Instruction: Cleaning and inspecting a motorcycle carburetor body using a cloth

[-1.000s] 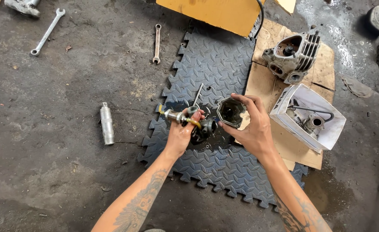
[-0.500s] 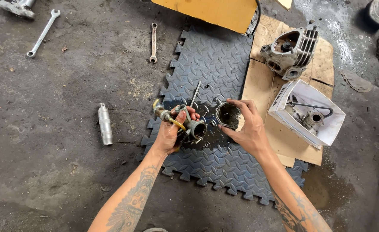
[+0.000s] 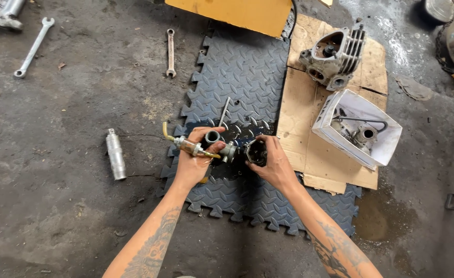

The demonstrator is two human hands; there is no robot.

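Note:
My left hand [image 3: 193,159] grips a small metal carburetor body [image 3: 214,141] with a brass fitting and a short yellowish hose [image 3: 169,135] sticking out to the left. My right hand [image 3: 273,163] holds a dark round bowl-shaped part [image 3: 256,152] against the carburetor's right side. Both hands hover over a wet patch of the dark diamond-pattern foam mat [image 3: 242,72]. A thin metal rod [image 3: 224,111] lies on the mat just beyond the hands.
A finned engine cylinder head [image 3: 335,57] sits on cardboard [image 3: 299,113] at the upper right, with a white box of parts [image 3: 358,127] below it. Two wrenches [image 3: 170,51] [image 3: 33,47] and a silver cylinder [image 3: 116,154] lie on the concrete floor. A yellow board [image 3: 237,14] rests at the top.
Both hands have drawn nearer together over the mat, and the dark bowl in the right hand has turned and closed in on the carburetor.

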